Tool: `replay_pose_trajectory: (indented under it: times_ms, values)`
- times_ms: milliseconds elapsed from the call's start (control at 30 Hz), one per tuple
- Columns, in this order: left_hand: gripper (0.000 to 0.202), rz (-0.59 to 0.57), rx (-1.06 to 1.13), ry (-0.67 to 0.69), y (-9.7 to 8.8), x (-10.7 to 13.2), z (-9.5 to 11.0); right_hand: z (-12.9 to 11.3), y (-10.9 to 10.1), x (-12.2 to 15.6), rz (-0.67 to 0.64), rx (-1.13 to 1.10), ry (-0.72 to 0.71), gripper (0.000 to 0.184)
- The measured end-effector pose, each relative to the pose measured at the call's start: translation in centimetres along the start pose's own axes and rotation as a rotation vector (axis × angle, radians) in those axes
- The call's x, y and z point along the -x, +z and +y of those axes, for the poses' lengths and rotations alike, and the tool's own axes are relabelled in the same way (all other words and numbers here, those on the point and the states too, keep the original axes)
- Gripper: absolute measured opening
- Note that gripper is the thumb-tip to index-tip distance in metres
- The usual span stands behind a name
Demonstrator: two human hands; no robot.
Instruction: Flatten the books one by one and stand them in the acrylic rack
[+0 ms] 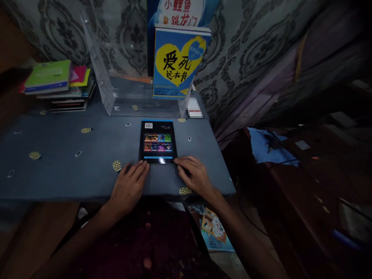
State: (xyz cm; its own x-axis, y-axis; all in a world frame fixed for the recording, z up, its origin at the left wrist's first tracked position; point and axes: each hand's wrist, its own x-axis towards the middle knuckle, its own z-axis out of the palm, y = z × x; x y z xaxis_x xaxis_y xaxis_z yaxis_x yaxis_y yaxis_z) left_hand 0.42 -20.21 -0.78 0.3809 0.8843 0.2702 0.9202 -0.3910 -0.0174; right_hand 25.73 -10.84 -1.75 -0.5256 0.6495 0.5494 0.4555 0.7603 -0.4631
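Observation:
A dark book (157, 129) lies flat on the cloth-covered table, its back cover up, with a barcode, a grid of small coloured pictures and a blue strip. At its lower left corner rests my left hand (130, 183), fingers stretched out flat and tips touching or just beside the edge. My right hand (195, 174) reaches the lower right corner, fingers extended and the thumb apart. Neither hand grips the book. Behind it stands a clear acrylic rack (101, 83), holding a blue book with a yellow heart (180, 64) upright at its right end.
Another blue book (181, 11) stands behind the heart one. A stack of books (48, 75) sits at the table's left back. The patterned tablecloth (95, 151) ends near my body. To the right is a dark red surface with a blue cloth (264, 145); books (216, 228) lie below.

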Motion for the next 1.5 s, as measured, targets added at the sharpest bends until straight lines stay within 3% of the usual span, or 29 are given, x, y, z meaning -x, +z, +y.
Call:
replay_pose_trajectory:
  times_ms: [133, 233, 367, 467, 700, 867, 1167, 1500]
  values:
    - [0.042, 0.082, 0.041, -0.038, 0.6, 0.8, -0.3, -0.6, 0.3, -0.3, 0.027, 0.068, -0.015, 0.023]
    - [0.04, 0.124, 0.061, -0.048, 0.9, 0.9, -0.3, -2.9, 1.5, -1.2, 0.012, 0.001, -0.017, 0.029]
    - [0.039, 0.155, 0.074, -0.035, 1.1, 1.0, -0.4, -6.8, 4.2, -2.9, -0.29, -0.112, -0.071, 0.049]
    - [0.038, 0.182, 0.091, -0.014, 1.3, 1.2, -0.6, -8.1, 5.6, -3.8, -0.424, -0.1, -0.055, 0.061]
    - [0.047, 0.128, 0.101, -0.038, 1.0, 1.0, -0.5, -7.3, 5.0, -3.1, -0.461, -0.074, -0.014, 0.072]
    - [0.045, 0.135, 0.063, -0.032, 0.9, 0.8, -0.4, -6.8, 4.4, -1.9, -0.436, -0.026, 0.001, 0.071]
    - [0.039, 0.167, 0.04, -0.026, 0.9, 0.6, -0.4, -4.1, 3.0, 1.0, -0.312, 0.022, 0.069, 0.072]
    - [0.042, 0.147, 0.062, -0.035, 1.0, 0.6, -0.3, -3.5, 2.4, 2.1, -0.221, 0.081, 0.086, 0.07]
